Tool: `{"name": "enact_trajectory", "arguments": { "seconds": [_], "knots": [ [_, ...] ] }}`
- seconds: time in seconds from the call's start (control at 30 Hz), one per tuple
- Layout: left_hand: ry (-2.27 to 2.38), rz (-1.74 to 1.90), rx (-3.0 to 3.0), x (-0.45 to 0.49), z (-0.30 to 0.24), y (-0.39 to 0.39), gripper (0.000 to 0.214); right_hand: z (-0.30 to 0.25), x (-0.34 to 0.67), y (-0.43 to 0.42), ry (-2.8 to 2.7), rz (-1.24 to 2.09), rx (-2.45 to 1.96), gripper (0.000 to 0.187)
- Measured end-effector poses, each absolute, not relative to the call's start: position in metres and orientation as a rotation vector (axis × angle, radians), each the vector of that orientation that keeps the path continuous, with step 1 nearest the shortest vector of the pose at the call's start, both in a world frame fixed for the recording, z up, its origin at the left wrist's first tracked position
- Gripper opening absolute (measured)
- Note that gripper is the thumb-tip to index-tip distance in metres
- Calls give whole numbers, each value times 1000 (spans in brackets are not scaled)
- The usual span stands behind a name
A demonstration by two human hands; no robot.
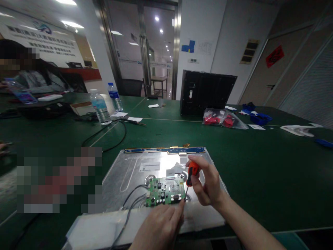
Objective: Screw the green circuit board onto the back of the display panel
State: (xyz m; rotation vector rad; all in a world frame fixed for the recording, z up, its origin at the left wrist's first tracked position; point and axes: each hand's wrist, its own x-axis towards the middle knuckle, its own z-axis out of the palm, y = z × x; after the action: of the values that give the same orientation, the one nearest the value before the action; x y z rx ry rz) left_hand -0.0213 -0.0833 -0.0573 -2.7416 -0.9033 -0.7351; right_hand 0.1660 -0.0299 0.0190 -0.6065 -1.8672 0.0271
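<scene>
A screwdriver [193, 172] with an orange and black handle is held between the thumb and fingers of my right hand [209, 182]. It points down, its tip at the front right corner of a green circuit board [166, 189]. My left hand [160, 222] lies at the board's near edge, its index finger stretched to that same corner beside the tip; its other fingers are partly hidden. Below the board is a silvery metal panel [125, 170] with a blue strip board [161, 150] along its far edge. Dark cables [132, 194] run from the board's left side.
A white foam-like strip [91, 229] lies under the panel's near edge. Beyond it on the green table [260, 166] stand a black monitor-like casing [208, 92], a plastic bag with red pieces [223, 118] and bottles [101, 107]. Another person [39, 76] sits at the far left.
</scene>
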Motion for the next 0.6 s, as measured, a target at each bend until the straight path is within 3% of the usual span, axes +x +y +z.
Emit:
{"name": "enact_trajectory", "arguments": {
  "seconds": [0.43,0.6],
  "knots": [
    [-906,-744,-2736,-21,-55,-86,32,15,161,-26,-1800,-169,-650,33],
    [-913,-746,-2729,-21,-56,-83,31,18,163,-28,-1839,-59,-608,40]
  ]
}}
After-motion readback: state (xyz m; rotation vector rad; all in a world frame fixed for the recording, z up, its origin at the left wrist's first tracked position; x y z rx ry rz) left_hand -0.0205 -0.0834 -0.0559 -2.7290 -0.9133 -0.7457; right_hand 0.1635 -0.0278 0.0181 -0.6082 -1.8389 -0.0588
